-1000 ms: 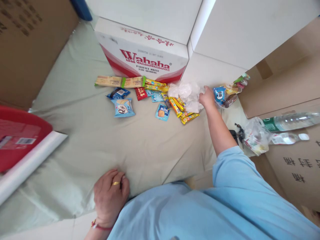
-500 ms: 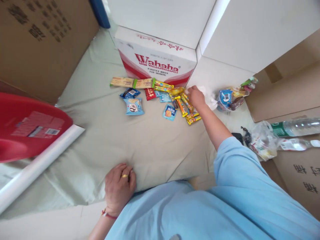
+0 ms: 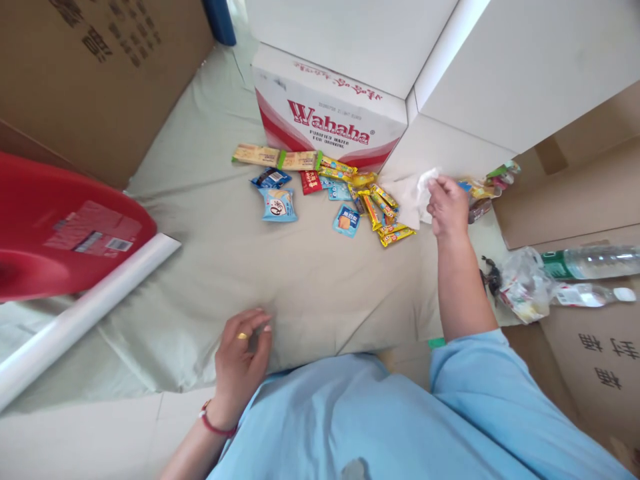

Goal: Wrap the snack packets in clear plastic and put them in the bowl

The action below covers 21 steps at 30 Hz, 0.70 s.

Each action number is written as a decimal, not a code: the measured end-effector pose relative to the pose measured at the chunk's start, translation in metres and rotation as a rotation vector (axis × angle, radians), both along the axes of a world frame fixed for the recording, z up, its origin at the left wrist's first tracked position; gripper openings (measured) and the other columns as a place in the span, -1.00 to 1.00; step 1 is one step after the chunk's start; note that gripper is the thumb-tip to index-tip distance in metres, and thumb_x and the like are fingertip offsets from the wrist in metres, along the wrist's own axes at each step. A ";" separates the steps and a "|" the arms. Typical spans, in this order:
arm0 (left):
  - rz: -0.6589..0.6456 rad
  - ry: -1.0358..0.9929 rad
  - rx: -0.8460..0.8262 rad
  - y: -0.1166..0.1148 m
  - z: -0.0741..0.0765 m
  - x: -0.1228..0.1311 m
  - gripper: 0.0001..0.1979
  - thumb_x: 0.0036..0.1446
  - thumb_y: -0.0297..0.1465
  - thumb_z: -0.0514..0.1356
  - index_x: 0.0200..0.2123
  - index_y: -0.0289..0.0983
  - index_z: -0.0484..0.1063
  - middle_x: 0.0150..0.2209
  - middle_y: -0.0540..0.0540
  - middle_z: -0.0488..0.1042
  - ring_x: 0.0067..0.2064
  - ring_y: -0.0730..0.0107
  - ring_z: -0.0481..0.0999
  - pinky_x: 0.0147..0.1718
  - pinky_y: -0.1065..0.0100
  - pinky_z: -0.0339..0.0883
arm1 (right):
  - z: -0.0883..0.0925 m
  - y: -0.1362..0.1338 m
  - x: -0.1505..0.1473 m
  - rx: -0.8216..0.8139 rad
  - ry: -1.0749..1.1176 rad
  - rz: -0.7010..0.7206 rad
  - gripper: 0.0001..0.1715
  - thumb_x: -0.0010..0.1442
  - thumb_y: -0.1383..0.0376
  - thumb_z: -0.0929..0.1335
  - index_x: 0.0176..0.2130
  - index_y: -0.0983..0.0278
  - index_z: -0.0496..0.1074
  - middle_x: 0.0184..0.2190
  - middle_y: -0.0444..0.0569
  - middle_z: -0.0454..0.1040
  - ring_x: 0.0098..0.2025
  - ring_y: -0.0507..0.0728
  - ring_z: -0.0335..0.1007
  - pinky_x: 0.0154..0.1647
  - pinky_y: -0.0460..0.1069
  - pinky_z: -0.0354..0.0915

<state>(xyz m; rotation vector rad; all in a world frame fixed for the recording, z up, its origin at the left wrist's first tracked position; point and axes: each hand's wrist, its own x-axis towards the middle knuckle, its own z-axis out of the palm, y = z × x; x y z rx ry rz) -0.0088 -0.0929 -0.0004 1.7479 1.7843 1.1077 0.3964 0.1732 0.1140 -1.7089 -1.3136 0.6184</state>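
Observation:
At the right, my right hand point(image 3: 449, 205) pinches the upper edge of a thin white tissue point(image 3: 411, 197), which hangs and spreads to the left of it. Beside the tissue lie several yellow-wrapped snack bars point(image 3: 371, 212) and a small blue snack packet point(image 3: 346, 221). Farther left are a puffy light-blue snack pack point(image 3: 279, 205), a dark-blue packet point(image 3: 271, 178), a red packet point(image 3: 311, 181) and long beige packs with green ends point(image 3: 257, 155). My left hand point(image 3: 243, 357) hovers or rests at the near edge of the cloth, fingers loosely bent and apart, holding nothing.
Behind the snacks stands a white-and-red water carton point(image 3: 333, 113) against white cabinets. A red plastic container point(image 3: 75, 233) and a white roll point(image 3: 95, 310) lie at left. At right are more snack packets point(image 3: 483, 190), a plastic bag point(image 3: 527, 283), bottles point(image 3: 595, 262) and cardboard boxes point(image 3: 590, 353).
My right hand has moved right from beside the yellow bars and now lifts the white tissue's edge. My left hand has turned, its thumb and fingers parting. The view has shifted slightly.

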 end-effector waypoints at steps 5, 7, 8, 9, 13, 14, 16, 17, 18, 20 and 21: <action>-0.101 -0.509 -0.286 0.031 0.037 0.041 -0.72 0.34 -0.12 0.19 -0.16 -0.20 0.54 -0.14 -0.11 0.51 -0.08 0.28 0.55 -0.12 0.27 0.50 | -0.028 -0.108 -0.064 -0.117 0.865 0.083 -0.43 -0.10 0.01 0.65 -0.32 0.16 0.34 -0.58 -0.33 0.20 -0.64 -0.11 -0.14 -0.70 -0.19 -0.12; -0.153 -0.799 -0.449 0.047 0.045 0.060 -0.63 0.27 -0.03 0.26 -0.11 -0.21 0.49 -0.13 -0.11 0.51 -0.06 0.26 0.55 -0.16 0.29 0.52 | -0.046 -0.148 -0.094 -0.276 1.020 0.116 -0.44 -0.11 0.05 0.65 -0.32 0.17 0.35 -0.57 -0.32 0.24 -0.64 -0.12 -0.19 -0.72 -0.20 -0.16; -0.190 -0.937 -0.541 0.054 0.047 0.069 -0.57 0.24 0.02 0.27 -0.08 -0.21 0.46 -0.13 -0.11 0.51 -0.06 0.25 0.56 -0.21 0.31 0.51 | -0.053 -0.165 -0.106 -0.343 1.059 0.129 -0.46 -0.10 0.07 0.65 -0.32 0.18 0.36 -0.56 -0.31 0.26 -0.64 -0.12 -0.20 -0.72 -0.20 -0.17; -0.235 -1.042 -0.626 0.059 0.047 0.077 -0.52 0.21 0.07 0.28 -0.09 -0.21 0.44 -0.11 -0.13 0.51 -0.08 0.24 0.57 -0.26 0.32 0.50 | -0.059 -0.179 -0.116 -0.393 1.072 0.139 -0.48 -0.09 0.09 0.65 -0.32 0.19 0.38 -0.55 -0.30 0.28 -0.64 -0.13 -0.19 -0.72 -0.20 -0.17; -0.381 -1.089 -0.671 0.065 0.040 0.100 -0.40 -0.09 -0.09 0.54 -0.08 -0.24 0.44 -0.05 -0.15 0.52 -0.10 0.30 0.55 -0.27 0.36 0.46 | -0.069 -0.204 -0.131 -0.440 0.944 0.166 -0.51 -0.05 0.03 0.64 -0.33 0.21 0.44 -0.58 -0.31 0.23 -0.64 -0.14 -0.09 -0.70 -0.19 -0.09; -0.376 -1.068 -0.656 0.063 0.037 0.103 -0.42 -0.13 -0.14 0.56 -0.12 -0.25 0.45 -0.11 -0.12 0.54 -0.16 0.34 0.54 -0.27 0.37 0.44 | -0.069 -0.204 -0.128 -0.442 0.902 0.172 -0.50 -0.04 -0.01 0.63 -0.34 0.21 0.44 -0.59 -0.31 0.22 -0.65 -0.13 -0.07 -0.69 -0.19 -0.09; -0.303 -1.040 -0.649 0.060 0.032 0.106 -0.53 -0.09 -0.14 0.53 -0.23 -0.27 0.47 -0.32 -0.03 0.52 -0.32 0.44 0.49 -0.36 0.41 0.35 | -0.068 -0.202 -0.121 -0.476 0.853 0.195 -0.46 -0.04 -0.06 0.63 -0.38 0.22 0.42 -0.59 -0.29 0.25 -0.65 -0.13 -0.07 -0.69 -0.17 -0.12; -0.256 -1.033 -0.655 0.058 0.030 0.105 -0.58 -0.03 -0.12 0.50 -0.29 -0.27 0.46 -0.42 0.01 0.48 -0.41 0.48 0.44 -0.42 0.43 0.28 | -0.067 -0.200 -0.116 -0.512 0.846 0.216 -0.44 -0.04 -0.07 0.62 -0.39 0.22 0.40 -0.58 -0.28 0.28 -0.65 -0.13 -0.08 -0.69 -0.17 -0.14; -0.217 -1.033 -0.664 0.056 0.028 0.104 -0.59 0.01 -0.09 0.46 -0.33 -0.27 0.46 -0.48 0.04 0.45 -0.47 0.51 0.39 -0.46 0.43 0.22 | -0.068 -0.199 -0.112 -0.553 0.844 0.242 -0.43 -0.05 -0.09 0.62 -0.40 0.23 0.38 -0.56 -0.26 0.31 -0.65 -0.13 -0.09 -0.70 -0.16 -0.16; -0.170 -1.054 -0.680 0.053 0.026 0.100 -0.58 0.03 -0.05 0.45 -0.37 -0.27 0.45 -0.51 0.04 0.45 -0.52 0.54 0.35 -0.51 0.43 0.14 | -0.070 -0.198 -0.107 -0.602 0.820 0.290 -0.42 0.01 -0.14 0.58 -0.40 0.22 0.36 -0.54 -0.23 0.34 -0.65 -0.12 -0.11 -0.70 -0.14 -0.16; -0.153 -1.070 -0.684 0.052 0.027 0.098 -0.56 0.01 -0.03 0.46 -0.38 -0.27 0.45 -0.49 0.04 0.46 -0.53 0.55 0.34 -0.52 0.42 0.13 | -0.072 -0.199 -0.106 -0.572 0.779 0.297 -0.43 0.07 -0.16 0.54 -0.39 0.21 0.36 -0.52 -0.22 0.33 -0.64 -0.10 -0.10 -0.68 -0.13 -0.13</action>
